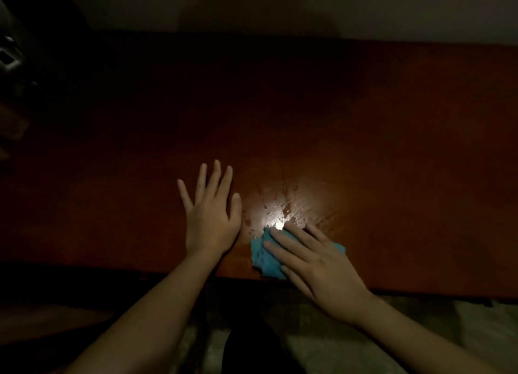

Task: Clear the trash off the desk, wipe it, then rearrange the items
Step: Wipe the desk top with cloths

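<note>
My right hand (pixel 316 264), fingers straight and close together, presses the blue cloth (pixel 265 257) flat near the desk (pixel 392 149) edge at 6 o'clock. My left hand (pixel 210 214), fingers spread, lies bare at the cloth's 9 o'clock. I'm at the wiping step (wet streaks (pixel 283 205) glint at 12), and wider strokes look needed next. The dark shapes (pixel 11 56) at 10 o'clock are unreadable

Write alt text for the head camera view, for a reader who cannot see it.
A person's right hand presses a blue cloth flat on a dim reddish-brown desk, near its front edge. The left hand lies flat beside it, fingers spread. Just beyond the cloth, wet streaks shine in a bright glare.
</note>
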A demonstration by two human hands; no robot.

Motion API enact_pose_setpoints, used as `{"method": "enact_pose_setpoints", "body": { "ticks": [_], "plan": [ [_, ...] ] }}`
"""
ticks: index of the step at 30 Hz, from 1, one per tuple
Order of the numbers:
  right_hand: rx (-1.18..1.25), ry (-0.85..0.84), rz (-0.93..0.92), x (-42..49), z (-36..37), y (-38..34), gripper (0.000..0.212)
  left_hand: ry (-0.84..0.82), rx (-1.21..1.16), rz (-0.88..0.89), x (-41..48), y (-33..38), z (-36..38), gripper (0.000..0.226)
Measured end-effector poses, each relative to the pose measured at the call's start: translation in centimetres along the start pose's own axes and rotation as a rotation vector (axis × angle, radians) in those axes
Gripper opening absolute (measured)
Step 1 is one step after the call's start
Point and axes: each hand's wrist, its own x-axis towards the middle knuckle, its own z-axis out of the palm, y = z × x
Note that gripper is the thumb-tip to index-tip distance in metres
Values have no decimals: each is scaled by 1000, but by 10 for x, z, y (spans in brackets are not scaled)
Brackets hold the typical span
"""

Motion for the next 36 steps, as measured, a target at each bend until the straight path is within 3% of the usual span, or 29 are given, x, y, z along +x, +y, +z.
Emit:
{"method": "enact_pose_setpoints", "body": {
  "ticks": [6,17,21,28,33,36],
  "plan": [
    [2,-3,-8,19,-6,28,46,-10,27,23,27,-9,-1,60],
    [32,132,523,158,-22,126,51,21,78,5,181,-78,3,67],
    [55,180,584,214,-30,157,57,13,82,28,234,-95,7,68],
    [56,138,492,303,-33,168,59,-41,74,85,274,-102,10,72],
    [44,71,191,252,-29,105,47,-65,77,124,276,-103,11,70],
    [24,20,92,215,-33,112,47,-50,54,140,277,-103,11,68]
  ]
}}
